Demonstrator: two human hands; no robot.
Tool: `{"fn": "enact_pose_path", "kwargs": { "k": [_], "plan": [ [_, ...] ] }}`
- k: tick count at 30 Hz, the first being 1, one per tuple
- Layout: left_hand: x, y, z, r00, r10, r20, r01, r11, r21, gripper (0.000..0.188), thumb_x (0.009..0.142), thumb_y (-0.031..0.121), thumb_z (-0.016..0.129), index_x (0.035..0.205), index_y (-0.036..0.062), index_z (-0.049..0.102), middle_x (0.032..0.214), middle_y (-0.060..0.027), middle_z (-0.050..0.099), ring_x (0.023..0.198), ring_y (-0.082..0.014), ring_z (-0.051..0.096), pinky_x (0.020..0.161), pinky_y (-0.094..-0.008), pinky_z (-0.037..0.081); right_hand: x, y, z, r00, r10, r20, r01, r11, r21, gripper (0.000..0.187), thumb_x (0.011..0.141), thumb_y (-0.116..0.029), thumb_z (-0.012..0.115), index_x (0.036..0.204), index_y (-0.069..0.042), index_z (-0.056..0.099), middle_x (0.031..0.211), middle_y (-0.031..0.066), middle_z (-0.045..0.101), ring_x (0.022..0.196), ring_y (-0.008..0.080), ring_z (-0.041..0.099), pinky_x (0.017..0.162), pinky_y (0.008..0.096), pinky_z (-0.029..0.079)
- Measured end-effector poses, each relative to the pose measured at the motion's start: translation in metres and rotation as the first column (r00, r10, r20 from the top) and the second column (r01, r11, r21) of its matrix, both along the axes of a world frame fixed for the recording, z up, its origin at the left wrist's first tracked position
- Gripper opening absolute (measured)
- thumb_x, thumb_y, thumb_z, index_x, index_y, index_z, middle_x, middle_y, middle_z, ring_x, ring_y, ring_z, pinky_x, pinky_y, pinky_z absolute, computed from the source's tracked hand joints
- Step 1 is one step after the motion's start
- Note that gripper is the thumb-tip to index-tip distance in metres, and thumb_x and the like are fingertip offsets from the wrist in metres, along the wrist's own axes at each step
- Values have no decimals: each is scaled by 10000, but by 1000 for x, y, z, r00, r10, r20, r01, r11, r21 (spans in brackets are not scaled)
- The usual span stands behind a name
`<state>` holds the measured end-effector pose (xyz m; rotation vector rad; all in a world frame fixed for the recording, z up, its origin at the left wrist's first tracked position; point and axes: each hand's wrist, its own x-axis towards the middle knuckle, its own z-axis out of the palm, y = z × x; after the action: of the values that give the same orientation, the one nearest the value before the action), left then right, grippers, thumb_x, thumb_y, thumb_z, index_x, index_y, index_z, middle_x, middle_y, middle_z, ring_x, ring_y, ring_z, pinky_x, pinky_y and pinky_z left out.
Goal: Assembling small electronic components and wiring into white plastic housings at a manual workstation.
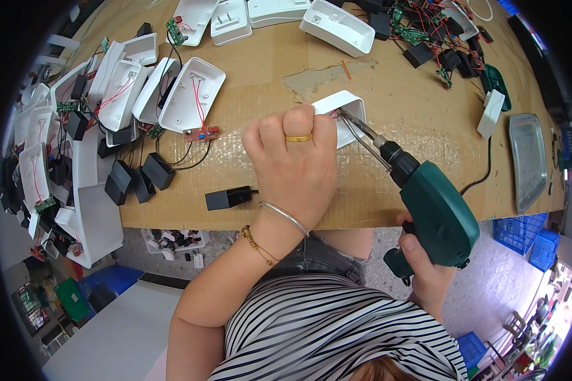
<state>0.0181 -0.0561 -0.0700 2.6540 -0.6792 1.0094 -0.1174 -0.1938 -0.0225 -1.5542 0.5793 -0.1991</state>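
My left hand (292, 159), back up, is closed around the near side of a white plastic housing (338, 100) that it holds tilted just above the cardboard-covered table. My right hand (422, 263) grips the handle of a green pistol-shaped soldering gun (442, 213). The gun's dark metal tip and a thin tube beside it reach into the housing, where a bit of red wire shows. My left fingers hide most of the housing's inside, so the contact point cannot be made out. A black box-shaped adapter (229, 198) with a cable lies below my left hand.
White housings (194, 95) with red wires and circuit boards (201, 134) crowd the left. Black adapters (157, 171) hang from cables nearby. A heap of green boards and black boxes (419, 54) lies at the back right. A metal tray (527, 162) sits at the right edge.
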Motion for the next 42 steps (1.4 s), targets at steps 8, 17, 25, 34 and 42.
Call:
{"fn": "enact_pose_path", "kwargs": {
  "k": [8,17,25,34,42],
  "plan": [
    [1,0,-2,1000,1,6,-1,1000,-4,101,668,92,538,755,63,498,888,-65,416,803,-239,397,759,-390,349,-2,-6,-7,995,102,4,-102,995,1,314,755,-77,672,1040,4,566,890,66,607,770,123,564,691,253,456],
    [-1,0,-1,1000,10,-12,-10,1000,4,101,666,96,531,755,63,499,899,-67,432,811,-242,402,767,-393,346,-22,-13,-20,990,35,133,-34,999,-9,580,689,-214,715,1142,61,481,978,163,594,653,122,538,602,222,432],
    [-1,1,2,1000,3,-26,-3,1000,5,112,668,92,528,773,60,504,915,-68,451,822,-242,401,772,-393,341,-22,-14,-22,973,-48,226,58,998,-38,544,698,-263,677,1092,72,509,950,195,583,623,123,524,584,221,423],
    [-5,3,5,997,-9,-77,9,1000,5,101,701,84,530,795,54,506,936,-74,471,840,-252,405,788,-399,335,-24,-12,-23,968,-70,239,72,997,2,513,696,-228,684,1086,61,518,961,181,587,635,126,530,579,221,426],
    [-9,9,22,971,-112,-212,84,987,-134,299,724,226,664,932,67,520,1000,-96,494,924,-309,408,811,-438,312,-28,-16,-25,956,-85,280,81,996,23,493,703,-212,693,1092,38,524,963,150,596,656,124,537,595,229,431]
  ]
}}
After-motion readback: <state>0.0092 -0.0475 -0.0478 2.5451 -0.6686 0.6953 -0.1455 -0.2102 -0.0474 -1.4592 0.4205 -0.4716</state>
